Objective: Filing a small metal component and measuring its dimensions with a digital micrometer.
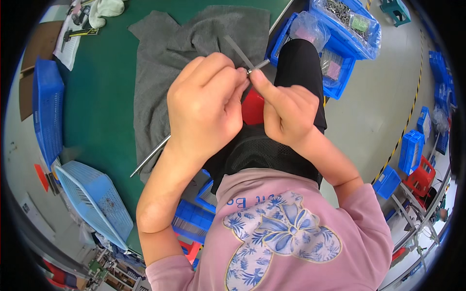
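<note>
My left hand [206, 97] is closed, its fingers and thumb pinched together at the joining point of small metal parts. My right hand [291, 109] meets it there, one fingertip pressed on the parts and the other fingers curled in. A thin flat grey metal strip [237, 50] sticks up and left from between the fingertips. To the right pokes out a short rod end [263, 63]. Below my left wrist a long shiny metal rod [150, 156] shows over the cloth; whether it joins that rod end is hidden by my left hand.
A grey cloth [158, 63] lies on the green table [97, 106]. Blue baskets [48, 104] line its left side, with a caliper [82, 32] at the back left. Blue bins [347, 80] with metal parts stand right of my knee. Red stools and more bins are farther right.
</note>
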A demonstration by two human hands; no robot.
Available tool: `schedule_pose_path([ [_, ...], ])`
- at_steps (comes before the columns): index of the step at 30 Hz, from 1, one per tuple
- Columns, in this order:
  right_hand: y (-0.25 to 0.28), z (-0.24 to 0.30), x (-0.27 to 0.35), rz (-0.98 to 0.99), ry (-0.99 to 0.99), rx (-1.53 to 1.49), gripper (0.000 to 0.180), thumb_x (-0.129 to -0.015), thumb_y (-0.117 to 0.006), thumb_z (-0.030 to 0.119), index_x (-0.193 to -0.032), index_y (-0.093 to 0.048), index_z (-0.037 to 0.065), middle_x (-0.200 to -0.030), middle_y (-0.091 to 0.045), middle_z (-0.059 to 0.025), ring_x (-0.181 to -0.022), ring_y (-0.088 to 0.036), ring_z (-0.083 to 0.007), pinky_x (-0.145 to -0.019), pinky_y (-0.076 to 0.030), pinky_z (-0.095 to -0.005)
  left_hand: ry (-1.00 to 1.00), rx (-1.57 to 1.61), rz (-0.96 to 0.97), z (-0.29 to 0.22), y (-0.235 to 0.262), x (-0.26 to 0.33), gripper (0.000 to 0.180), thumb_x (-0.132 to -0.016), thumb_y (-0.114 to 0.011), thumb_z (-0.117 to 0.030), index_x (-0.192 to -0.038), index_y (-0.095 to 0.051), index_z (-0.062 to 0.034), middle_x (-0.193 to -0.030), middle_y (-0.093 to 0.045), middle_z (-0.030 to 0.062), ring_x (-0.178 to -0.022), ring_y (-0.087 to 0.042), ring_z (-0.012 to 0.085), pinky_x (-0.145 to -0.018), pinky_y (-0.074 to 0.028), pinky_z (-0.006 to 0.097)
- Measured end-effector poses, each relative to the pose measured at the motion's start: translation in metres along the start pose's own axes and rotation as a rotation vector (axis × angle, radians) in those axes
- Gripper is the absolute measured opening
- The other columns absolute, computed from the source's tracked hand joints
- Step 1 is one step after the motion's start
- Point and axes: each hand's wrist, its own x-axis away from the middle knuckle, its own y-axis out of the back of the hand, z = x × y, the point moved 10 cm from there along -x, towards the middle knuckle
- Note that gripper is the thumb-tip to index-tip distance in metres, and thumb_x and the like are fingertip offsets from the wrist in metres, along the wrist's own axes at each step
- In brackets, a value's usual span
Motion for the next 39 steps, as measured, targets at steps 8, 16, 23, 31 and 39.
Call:
schedule_pose_path([
  [8,0.017,-0.007,0.008,0.017,0.036,-0.032,0.055,-0.061,-0.059,-0.004,-0.115,-0.069,0.002,-0.053,-0.043,0.0005,-0.041,-0.039,-0.0136,-0.042,-0.033,-0.027,0.022,-0.008,0.001,0.002,0.0,-0.002,0.018,-0.062,-0.072,0.005,-0.075,-0.062,-0.0026,-0.074,-0.056,0.0062,-0.064,-0.055,0.0254,-0.055,-0.045,0.035],
  [16,0.019,-0.008,0.021,0.038,-0.08,-0.088,0.055,-0.063,-0.059,-0.008,-0.117,-0.068,0.001,-0.051,-0.042,-0.0009,-0.039,-0.039,-0.0151,-0.041,-0.033,-0.0276,0.049,-0.01,0.015,0.006,0.001,-0.002,0.016,-0.064,-0.073,0.004,-0.075,-0.063,-0.0029,-0.072,-0.056,0.0058,-0.063,-0.056,0.0257,-0.056,-0.045,0.035],
  [23,0.009,-0.007,0.035,0.172,-0.114,-0.085,0.044,-0.073,-0.059,-0.01,-0.116,-0.065,-0.006,-0.061,-0.057,-0.0067,-0.042,-0.046,-0.0178,-0.045,-0.036,-0.0282,0.068,0.002,0.033,0.008,0.002,-0.003,0.017,-0.065,-0.074,0.003,-0.075,-0.062,-0.003,-0.072,-0.056,0.0061,-0.063,-0.055,0.0255,-0.055,-0.045,0.035],
  [31,0.012,-0.007,0.035,0.043,-0.082,-0.074,0.055,-0.061,-0.061,-0.005,-0.115,-0.069,0.001,-0.051,-0.036,0.0002,-0.039,-0.037,-0.0138,-0.04,-0.031,-0.0279,0.082,0.019,0.055,0.01,0.0,-0.004,0.016,-0.065,-0.073,0.002,-0.075,-0.062,-0.0029,-0.072,-0.055,0.0063,-0.063,-0.055,0.026,-0.056,-0.045,0.035],
  [39,-0.002,-0.004,0.019,0.146,-0.049,-0.005,0.05,-0.067,-0.059,-0.01,-0.116,-0.066,-0.003,-0.055,-0.05,-0.003,-0.041,-0.042,-0.0158,-0.043,-0.032,-0.0282,0.028,0.0,0.057,0.004,-0.002,-0.006,0.017,-0.063,-0.072,0.004,-0.075,-0.062,-0.0025,-0.073,-0.055,0.0067,-0.063,-0.054,0.0262,-0.055,-0.044,0.036],
])
